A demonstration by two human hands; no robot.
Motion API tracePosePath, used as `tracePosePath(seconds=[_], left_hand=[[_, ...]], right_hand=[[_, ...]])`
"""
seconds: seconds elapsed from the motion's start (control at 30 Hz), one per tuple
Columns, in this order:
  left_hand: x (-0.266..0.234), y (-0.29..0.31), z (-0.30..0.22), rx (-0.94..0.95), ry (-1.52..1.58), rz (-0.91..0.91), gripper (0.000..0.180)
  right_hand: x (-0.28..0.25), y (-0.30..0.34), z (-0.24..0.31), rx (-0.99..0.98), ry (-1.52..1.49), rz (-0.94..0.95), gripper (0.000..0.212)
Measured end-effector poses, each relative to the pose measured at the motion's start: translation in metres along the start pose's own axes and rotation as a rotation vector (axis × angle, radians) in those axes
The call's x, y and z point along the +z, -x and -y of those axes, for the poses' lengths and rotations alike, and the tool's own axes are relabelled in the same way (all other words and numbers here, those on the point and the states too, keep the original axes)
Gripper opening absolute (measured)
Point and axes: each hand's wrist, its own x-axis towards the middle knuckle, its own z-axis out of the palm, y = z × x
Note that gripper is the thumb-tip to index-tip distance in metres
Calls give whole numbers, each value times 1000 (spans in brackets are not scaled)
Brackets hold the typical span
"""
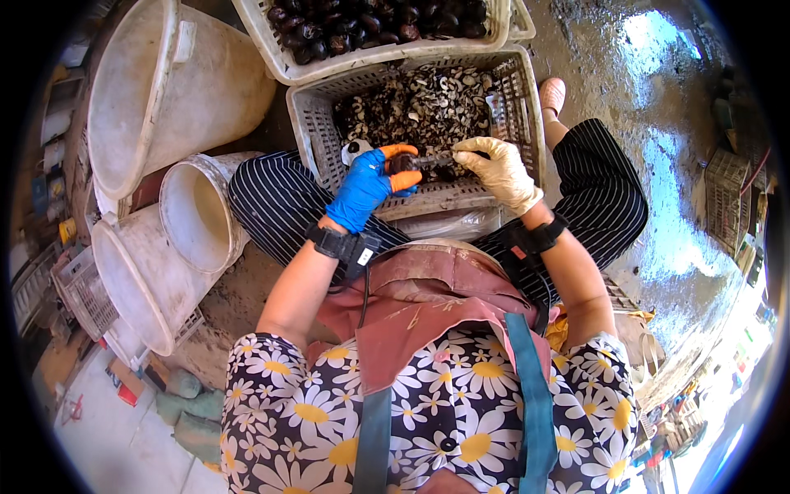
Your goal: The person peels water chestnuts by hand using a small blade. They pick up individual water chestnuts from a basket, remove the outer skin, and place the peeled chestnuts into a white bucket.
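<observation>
Blue rubber is covering the L hand (362, 185), which is gripping a dark piece (403, 163), prob. a shellfish, btwn orange-sheathed fingers above the near side of a slatted crate (521, 123). Over the same side of the crate, the cream-gloved R hand (504, 171) is pinching a narrow tool (438, 158) btwn thumb & fingertips, its far end pointing at the piece; whether it's entering the shell, can't tell. Pale shell scraps (420, 95) are filling the crate's floor; beyond it, a tray (288, 72) is holding more dark shellfish (378, 25). Lg. white bucket (218, 74) is standing L of the crate. For clean work, the L hand should be keeping the piece steady, sheathed fingers taking the pressure, w/ the R hand making short, controlled pushes, tip aiming clear of the opp. fingers, & bits falling inside the crate.
</observation>
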Motion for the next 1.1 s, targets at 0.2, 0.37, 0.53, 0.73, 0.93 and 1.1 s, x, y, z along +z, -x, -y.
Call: tracePosePath(seconds=[0.2, 0.37, 0.53, 0.73, 0.93, 1.1], left_hand=[[23, -10, 24, 135, 119, 2, 36], [12, -6, 6, 56, 252, -101, 38], [16, -8, -1, 135, 100, -67, 43], [10, -12, 11, 262, 119, -14, 40], [12, -4, 13, 64, 86, -44, 34], [14, -1, 2, -61, 51, -54, 32]], right_hand=[[48, -27, 10, -46, -283, -105, 17], [12, -16, 10, 20, -324, -183, 18], [23, 6, 16, -29, -329, -64, 19], [26, 10, 11, -29, -247, -58, 19], [34, 6, 1, -291, -54, -143, 17], [6, -11, -28, -10, -61, -290, 16]])
